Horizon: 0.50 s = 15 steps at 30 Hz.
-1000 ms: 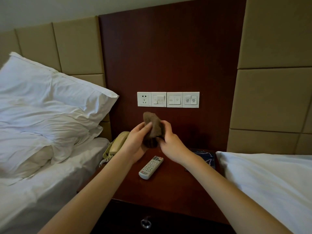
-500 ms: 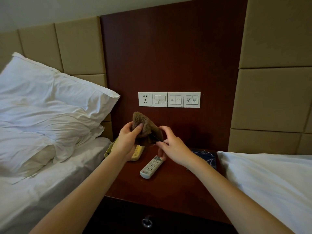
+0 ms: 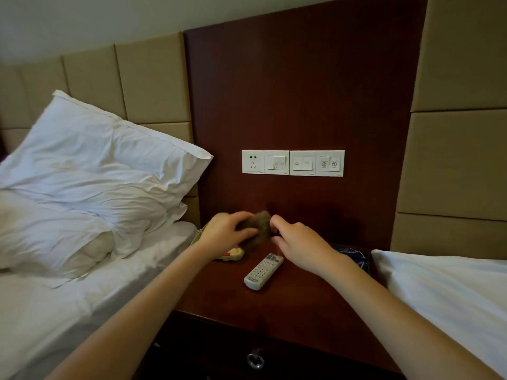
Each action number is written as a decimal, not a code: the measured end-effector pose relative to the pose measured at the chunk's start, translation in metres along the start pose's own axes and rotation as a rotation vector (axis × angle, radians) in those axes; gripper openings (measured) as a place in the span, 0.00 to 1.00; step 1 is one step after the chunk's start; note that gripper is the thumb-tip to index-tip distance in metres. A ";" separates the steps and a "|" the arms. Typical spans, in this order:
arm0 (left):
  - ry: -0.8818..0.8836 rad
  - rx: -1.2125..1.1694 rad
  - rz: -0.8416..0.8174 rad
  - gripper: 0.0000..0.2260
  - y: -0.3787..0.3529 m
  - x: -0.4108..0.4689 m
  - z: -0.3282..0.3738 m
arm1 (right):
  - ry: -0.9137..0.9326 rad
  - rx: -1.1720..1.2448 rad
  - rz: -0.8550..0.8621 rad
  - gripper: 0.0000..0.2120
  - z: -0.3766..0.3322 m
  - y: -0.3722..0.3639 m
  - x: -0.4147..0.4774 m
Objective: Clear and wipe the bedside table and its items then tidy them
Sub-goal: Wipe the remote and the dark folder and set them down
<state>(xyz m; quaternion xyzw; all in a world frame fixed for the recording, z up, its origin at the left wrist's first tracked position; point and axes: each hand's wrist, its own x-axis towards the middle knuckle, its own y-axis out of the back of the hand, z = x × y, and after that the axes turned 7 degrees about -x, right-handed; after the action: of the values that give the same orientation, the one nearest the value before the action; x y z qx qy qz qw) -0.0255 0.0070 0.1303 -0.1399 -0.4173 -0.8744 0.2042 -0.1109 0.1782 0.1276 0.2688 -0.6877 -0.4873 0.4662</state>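
The cloth is brown, the remote white, the table reddish-brown.

One left hand; one right hand; one cloth; one remote; one telephone; one socket; three switch plates

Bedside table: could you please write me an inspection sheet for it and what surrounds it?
Surface: dark glossy wooden table.
Job's things: brown cloth held at the back; remote lying flat mid-table; phone at the left edge, mostly hidden.
Clutter: blue packet at the right edge, partly hidden.
Hands: left hand grips the cloth; right hand at its edge, hold blurred.
Cables: nothing seen.
Surroundings: pillow left, bedding right, switch panel behind.
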 end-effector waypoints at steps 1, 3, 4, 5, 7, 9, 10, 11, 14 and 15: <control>-0.031 0.119 -0.038 0.20 -0.004 -0.003 -0.002 | 0.053 -0.125 0.010 0.07 0.000 0.000 0.000; -0.018 0.164 -0.086 0.17 -0.009 -0.016 0.001 | 0.124 -0.277 0.039 0.12 -0.001 0.000 -0.001; -0.004 0.180 -0.090 0.16 -0.012 -0.021 0.000 | 0.142 -0.319 0.055 0.13 -0.001 -0.001 -0.003; 0.011 0.198 -0.069 0.15 -0.016 -0.025 0.000 | 0.152 -0.346 0.075 0.13 -0.001 -0.002 -0.004; 0.061 0.248 -0.037 0.13 -0.019 -0.032 -0.003 | 0.156 -0.359 0.116 0.12 0.000 -0.005 -0.004; 0.091 0.263 -0.016 0.10 -0.023 -0.035 -0.008 | 0.130 -0.342 0.132 0.11 0.000 -0.008 -0.006; 0.090 0.258 0.000 0.09 -0.023 -0.035 -0.008 | 0.112 -0.314 0.131 0.10 0.001 -0.008 -0.007; 0.074 0.251 0.021 0.09 -0.023 -0.036 -0.008 | 0.091 -0.250 0.116 0.09 0.002 -0.007 -0.007; 0.069 0.233 0.074 0.11 -0.020 -0.033 -0.001 | 0.027 -0.040 0.093 0.06 0.007 0.000 -0.006; 0.072 0.235 0.078 0.13 -0.020 -0.031 0.001 | 0.005 -0.012 0.092 0.06 0.008 0.003 -0.006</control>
<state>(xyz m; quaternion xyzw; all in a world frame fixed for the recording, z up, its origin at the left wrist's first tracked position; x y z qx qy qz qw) -0.0079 0.0271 0.1047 -0.0998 -0.5036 -0.8154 0.2676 -0.1158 0.1876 0.1273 0.2352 -0.6953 -0.4687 0.4915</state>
